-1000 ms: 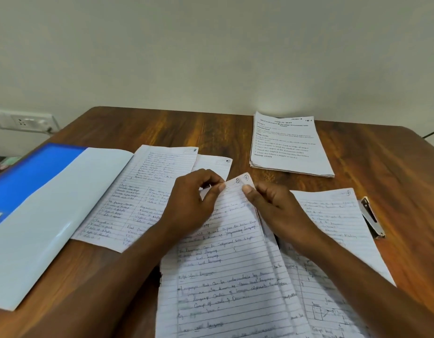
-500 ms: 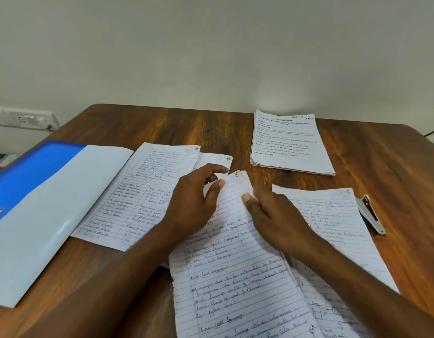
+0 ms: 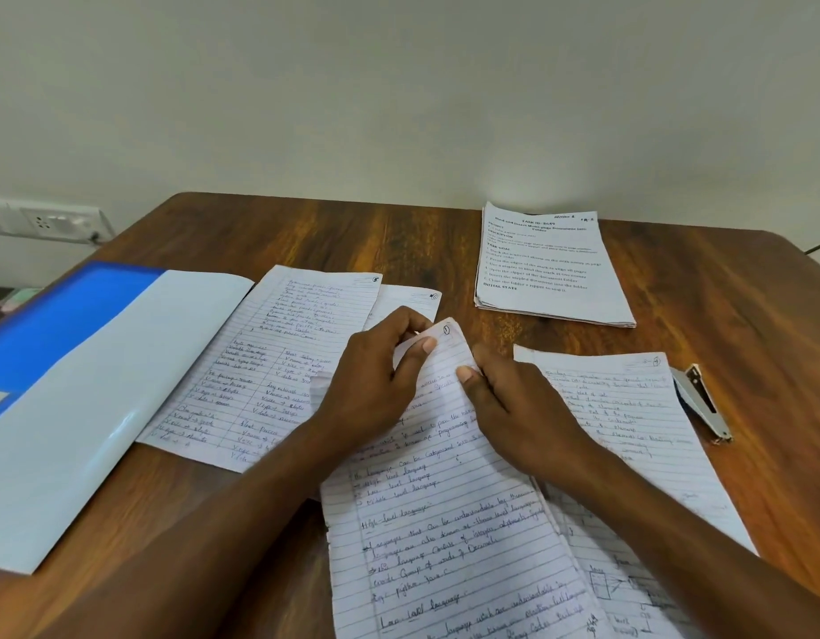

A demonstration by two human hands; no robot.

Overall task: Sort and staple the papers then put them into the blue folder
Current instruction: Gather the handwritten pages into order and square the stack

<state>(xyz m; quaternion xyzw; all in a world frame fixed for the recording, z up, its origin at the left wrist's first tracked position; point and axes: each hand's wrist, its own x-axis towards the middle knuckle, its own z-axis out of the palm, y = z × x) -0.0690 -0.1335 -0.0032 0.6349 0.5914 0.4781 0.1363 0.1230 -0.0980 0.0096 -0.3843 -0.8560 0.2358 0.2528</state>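
Left fingers: the left hand (image 3: 375, 385) is pinching the top corner of the handwritten stack (image 3: 445, 523), thumb over the sheet and fingers curling behind, apparently peeling the corner to read the circled page number.

Right fingers: the right hand (image 3: 514, 408) is curling round the stack's right edge just beside that corner, thumb pressing on the top sheet; probably steadying the pages while the left hand is fanning them.

Why held so: both grips are meeting at the numbered corner, so I judge that sorting by page number is under way and stapling is not yet begun.

Loose pages, left: two handwritten sheets (image 3: 269, 362) are lying overlapped between the left hand and the folder, partly under the left wrist, numbers showing at their top right corners.

Loose page, right: another handwritten sheet (image 3: 629, 417) is lying flat, partly under the right forearm.

Stapler: the stapler (image 3: 701, 401) is resting just beside that sheet's right edge, well within reach of the right hand.

Blue folder: the blue folder (image 3: 76, 385) is lying at the far left of the table (image 3: 306, 232), touching the left sheets.

Printed sheets: a printed stack (image 3: 551, 269) is sitting apart, towards the back.

In the way: the forearms are covering pages that are waiting to be gathered.
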